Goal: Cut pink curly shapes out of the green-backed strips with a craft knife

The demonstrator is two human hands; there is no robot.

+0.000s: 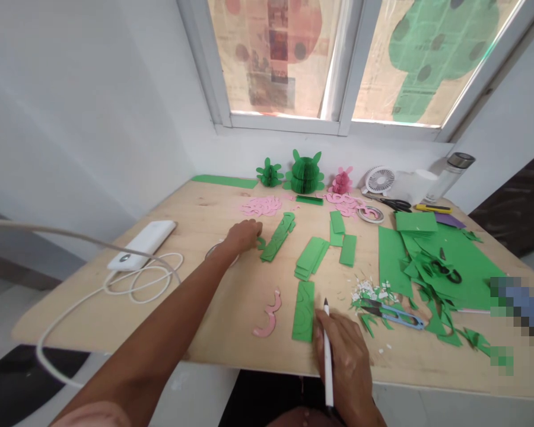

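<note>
My right hand [345, 350] is closed around a white pen [327, 367], its dark tip pointing away from me. Just left of that tip lies a green paper strip [303, 311] with curved lines drawn on it. A wavy pink paper cutout [269, 317] rests further left. My left hand [245, 236] reaches across the table, fingers curled down and fingertips mostly hidden. Beside those fingers is a small curved green paper piece [261, 243], close to a stack of green strips with drawn curves [277, 238]. Plain green paper rectangles [311, 258] lie between the hands and the back.
Blue-handled scissors [403, 314] lie among paper scraps at right, before green sheets [394, 261]. Pink cutouts [262, 206], paper honeycomb figures [305, 172], a tape roll [371, 214], a small fan [380, 179] and a bottle [449, 177] stand behind. A cabled power bank [142, 244] lies left.
</note>
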